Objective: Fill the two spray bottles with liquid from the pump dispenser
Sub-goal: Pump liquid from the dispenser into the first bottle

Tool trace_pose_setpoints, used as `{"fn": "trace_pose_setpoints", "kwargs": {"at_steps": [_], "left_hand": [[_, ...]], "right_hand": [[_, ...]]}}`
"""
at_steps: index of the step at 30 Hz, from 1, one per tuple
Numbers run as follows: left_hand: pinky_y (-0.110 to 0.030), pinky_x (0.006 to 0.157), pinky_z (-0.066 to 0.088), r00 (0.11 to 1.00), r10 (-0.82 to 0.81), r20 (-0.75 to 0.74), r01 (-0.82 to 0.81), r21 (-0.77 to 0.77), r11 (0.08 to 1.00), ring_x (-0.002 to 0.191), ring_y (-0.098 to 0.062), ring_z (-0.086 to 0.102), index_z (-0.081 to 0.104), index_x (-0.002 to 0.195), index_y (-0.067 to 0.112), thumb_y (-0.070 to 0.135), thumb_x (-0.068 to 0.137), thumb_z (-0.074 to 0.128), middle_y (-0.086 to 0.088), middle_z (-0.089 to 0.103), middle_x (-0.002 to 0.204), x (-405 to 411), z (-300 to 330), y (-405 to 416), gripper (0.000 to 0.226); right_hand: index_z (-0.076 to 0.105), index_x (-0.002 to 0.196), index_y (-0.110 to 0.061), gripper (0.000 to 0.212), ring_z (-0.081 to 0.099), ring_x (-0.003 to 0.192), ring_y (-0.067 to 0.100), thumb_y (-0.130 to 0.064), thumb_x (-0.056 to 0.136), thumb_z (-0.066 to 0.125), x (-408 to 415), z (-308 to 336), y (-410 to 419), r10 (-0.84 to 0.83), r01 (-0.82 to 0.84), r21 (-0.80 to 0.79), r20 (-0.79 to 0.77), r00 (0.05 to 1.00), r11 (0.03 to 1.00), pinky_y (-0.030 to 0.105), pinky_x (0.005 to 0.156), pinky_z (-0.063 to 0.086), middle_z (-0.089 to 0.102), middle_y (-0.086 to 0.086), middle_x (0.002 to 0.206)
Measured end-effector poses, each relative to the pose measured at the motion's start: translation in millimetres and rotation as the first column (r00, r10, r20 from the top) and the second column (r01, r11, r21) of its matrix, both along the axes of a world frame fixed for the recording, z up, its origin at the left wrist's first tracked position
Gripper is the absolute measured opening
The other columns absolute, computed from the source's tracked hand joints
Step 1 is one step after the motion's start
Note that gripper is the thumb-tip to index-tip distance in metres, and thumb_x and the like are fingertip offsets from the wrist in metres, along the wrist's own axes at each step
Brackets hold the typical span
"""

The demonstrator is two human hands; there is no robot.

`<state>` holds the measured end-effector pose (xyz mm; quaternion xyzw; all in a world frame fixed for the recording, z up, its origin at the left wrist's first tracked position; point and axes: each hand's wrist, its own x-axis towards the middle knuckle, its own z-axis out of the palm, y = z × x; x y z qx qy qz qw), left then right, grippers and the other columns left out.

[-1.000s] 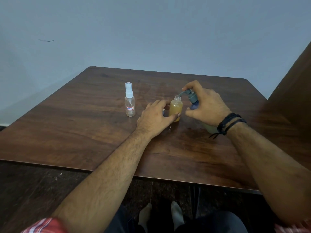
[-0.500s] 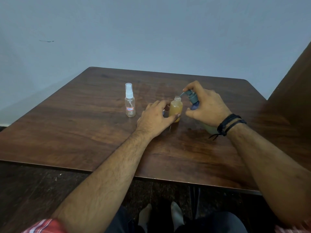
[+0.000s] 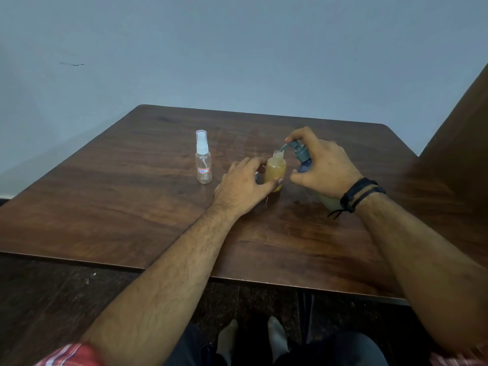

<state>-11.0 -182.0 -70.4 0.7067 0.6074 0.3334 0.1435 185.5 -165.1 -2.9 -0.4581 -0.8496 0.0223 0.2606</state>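
Observation:
An uncapped small bottle (image 3: pixel 275 169), nearly full of amber liquid, stands on the brown table (image 3: pixel 132 196). My left hand (image 3: pixel 244 188) grips it low down between thumb and fingers. The pump dispenser (image 3: pixel 301 153) has a grey-blue head whose spout sits right over the bottle's open neck. My right hand (image 3: pixel 323 167) wraps the dispenser, forefinger on top of the pump head; its pale green body shows below my wrist. A second clear spray bottle (image 3: pixel 203 161), with white sprayer and cap on and a red-edged label, stands apart to the left and looks empty.
A small pale object, partly hidden behind my left fingers (image 3: pixel 257 177), lies by the amber bottle. A dark wooden panel (image 3: pixel 459 143) rises at the table's right. The wall (image 3: pixel 237 48) is just behind the far edge.
The pump head has risen slightly under my right forefinger. Both hands and both bottles stay where they were.

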Motion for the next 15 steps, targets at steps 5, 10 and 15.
{"fn": "trace_pose_setpoints", "kwargs": {"at_steps": [5, 10, 15], "left_hand": [[-0.05, 0.1, 0.047, 1.0, 0.002, 0.006, -0.002, 0.005, 1.0, 0.118, -0.015, 0.05, 0.057, 0.133, 0.029, 0.064, 0.086, 0.065, 0.018, 0.05, 0.111, 0.4, 0.3, -1.0, 0.059], [-0.051, 0.102, 0.047, 0.999, -0.008, 0.039, 0.008, 0.01, 1.0, 0.123, -0.015, 0.049, 0.05, 0.14, 0.031, 0.064, 0.085, 0.066, 0.012, 0.057, 0.128, 0.5, -0.3, -1.3, 0.066], [-0.05, 0.104, 0.046, 0.992, -0.011, 0.126, 0.003, 0.066, 0.998, 0.124, -0.013, 0.049, 0.042, 0.146, 0.036, 0.062, 0.083, 0.069, 0.024, 0.051, 0.118, 1.5, -1.1, -4.8, 0.074]], "right_hand": [[0.043, 0.13, -0.03, 0.06, 0.059, 0.069, 0.015, -0.023, 0.078, 0.072, 3.5, -2.8, 0.9, -0.002, 0.003, 0.019, -0.066, 0.998, 1.0, 0.032, 0.075, 0.047, 0.058, -0.012, 0.082], [0.039, 0.138, -0.036, 0.067, 0.062, 0.077, 0.022, -0.024, 0.081, 0.073, 5.1, -10.5, 5.8, -0.024, 0.051, 0.116, -0.222, 0.975, 0.992, 0.048, 0.089, 0.053, 0.063, -0.004, 0.089], [0.031, 0.145, -0.034, 0.075, 0.064, 0.084, 0.021, -0.031, 0.084, 0.075, 10.1, -23.1, 24.0, -0.066, 0.122, 0.086, -0.482, 0.874, 0.989, 0.035, 0.079, 0.053, 0.063, -0.001, 0.094]]}}
